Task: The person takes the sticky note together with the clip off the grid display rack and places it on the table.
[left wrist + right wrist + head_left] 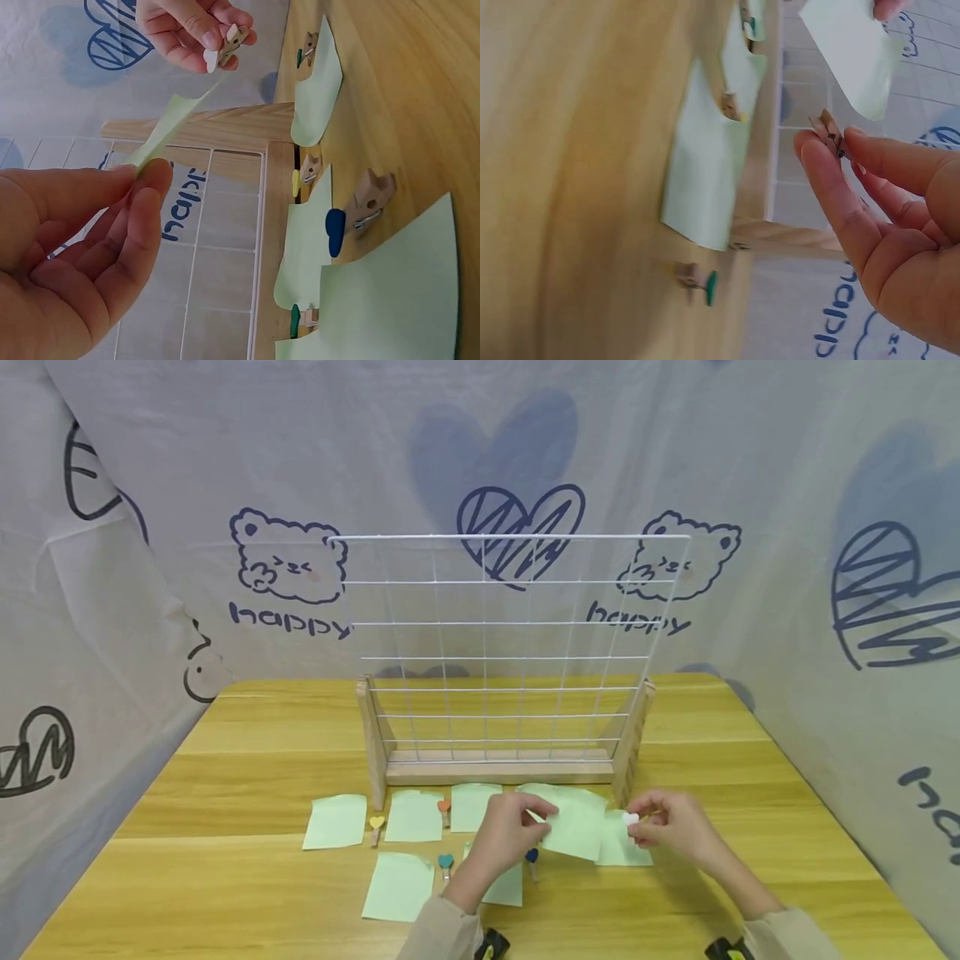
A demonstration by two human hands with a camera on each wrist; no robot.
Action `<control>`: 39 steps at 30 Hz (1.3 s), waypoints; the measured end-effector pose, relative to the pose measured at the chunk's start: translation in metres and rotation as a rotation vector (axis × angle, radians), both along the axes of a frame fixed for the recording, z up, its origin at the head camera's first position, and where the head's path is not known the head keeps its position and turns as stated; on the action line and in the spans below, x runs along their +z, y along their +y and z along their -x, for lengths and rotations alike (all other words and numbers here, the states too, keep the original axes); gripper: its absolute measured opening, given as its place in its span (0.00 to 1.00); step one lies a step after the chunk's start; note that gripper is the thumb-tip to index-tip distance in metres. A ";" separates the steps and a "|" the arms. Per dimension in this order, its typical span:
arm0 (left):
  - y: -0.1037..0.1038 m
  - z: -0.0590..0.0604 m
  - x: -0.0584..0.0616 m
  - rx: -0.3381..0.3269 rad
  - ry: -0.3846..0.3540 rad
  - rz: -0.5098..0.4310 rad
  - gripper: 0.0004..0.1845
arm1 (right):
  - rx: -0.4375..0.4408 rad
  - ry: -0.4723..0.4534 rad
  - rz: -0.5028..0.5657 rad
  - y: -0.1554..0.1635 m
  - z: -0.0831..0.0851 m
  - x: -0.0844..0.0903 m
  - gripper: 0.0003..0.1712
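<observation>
My left hand [510,837] pinches a pale green sticky note [576,821] by its left edge, thumb against fingers. In the left wrist view the raised note [169,127] slants toward the other hand. A small wooden clothespin with a white heart [631,818] is pinched between thumb and fingertips of my right hand [678,829]. The right wrist view shows this clothespin [829,135] just apart from the held note [855,56]. Under and beside the held note lies another green note [628,850] on the table.
A white wire grid [510,623] stands in a wooden base [495,772] behind the hands. Several green notes, such as one at left [336,822], lie in front. Among them are heart clothespins: yellow [377,825], orange [444,810], teal [446,862], dark blue [532,857].
</observation>
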State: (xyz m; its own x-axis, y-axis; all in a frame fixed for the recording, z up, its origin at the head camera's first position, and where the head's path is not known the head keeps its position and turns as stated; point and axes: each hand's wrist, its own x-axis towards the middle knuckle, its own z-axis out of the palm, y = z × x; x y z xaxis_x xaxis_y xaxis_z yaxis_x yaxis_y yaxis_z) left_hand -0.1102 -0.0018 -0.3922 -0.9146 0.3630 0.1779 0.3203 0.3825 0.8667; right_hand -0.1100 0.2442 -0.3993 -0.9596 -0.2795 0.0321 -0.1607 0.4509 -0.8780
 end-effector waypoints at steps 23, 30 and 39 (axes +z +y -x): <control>0.009 -0.002 -0.018 -0.073 -0.151 0.150 0.06 | 0.132 -0.200 -0.078 -0.001 0.000 -0.025 0.07; 0.012 -0.003 -0.021 -0.057 -0.131 0.231 0.06 | 0.168 -0.193 -0.103 0.001 0.001 -0.029 0.07; 0.017 -0.006 -0.025 -0.029 -0.208 0.134 0.04 | 0.154 -0.183 -0.144 0.004 0.001 -0.032 0.06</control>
State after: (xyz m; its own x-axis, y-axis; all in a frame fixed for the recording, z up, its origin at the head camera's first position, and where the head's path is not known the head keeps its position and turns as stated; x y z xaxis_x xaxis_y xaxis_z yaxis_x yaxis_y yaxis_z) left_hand -0.1041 0.0148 -0.4173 -0.9153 0.3977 -0.0645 0.1533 0.4917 0.8571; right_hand -0.1108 0.2478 -0.4317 -0.8916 -0.4115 -0.1889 -0.0813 0.5559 -0.8273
